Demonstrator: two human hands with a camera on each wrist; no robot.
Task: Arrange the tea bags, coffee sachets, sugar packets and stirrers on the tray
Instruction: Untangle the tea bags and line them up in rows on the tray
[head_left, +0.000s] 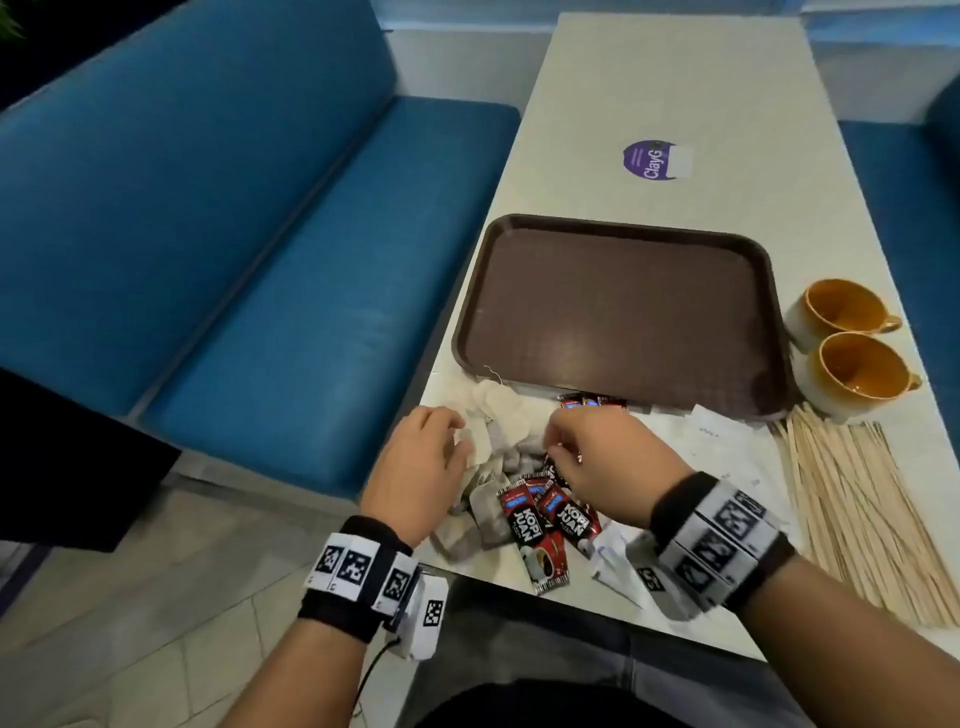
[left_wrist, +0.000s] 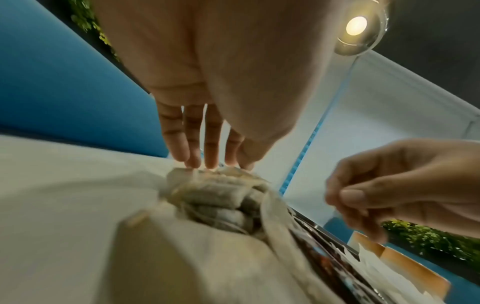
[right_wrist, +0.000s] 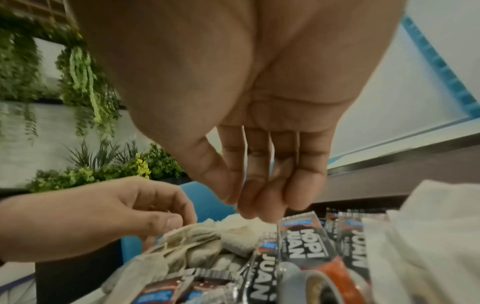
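Note:
An empty brown tray (head_left: 623, 312) lies mid-table. Just in front of it is a heap of grey-beige tea bags (head_left: 501, 449) (left_wrist: 215, 193) (right_wrist: 197, 238). My left hand (head_left: 460, 441) (left_wrist: 221, 164) (right_wrist: 179, 220) is on top of the heap, thumb and fingertips pinching a tea bag. My right hand (head_left: 558, 452) (right_wrist: 239, 203) (left_wrist: 345, 201) hovers just right of the heap, thumb pressed to fingertips; nothing shows between them. Red-black coffee sachets (head_left: 545, 519) (right_wrist: 303, 253) lie under it. White sugar packets (head_left: 727, 441) and wooden stirrers (head_left: 857, 509) lie to the right.
Two orange-lined cups (head_left: 841, 306) (head_left: 862, 369) stand right of the tray. More sachets (head_left: 592, 401) peek out at the tray's near edge. The white table (head_left: 675, 93) carries a purple sticker (head_left: 654, 160) at the far end. A blue bench (head_left: 260, 260) runs along the left.

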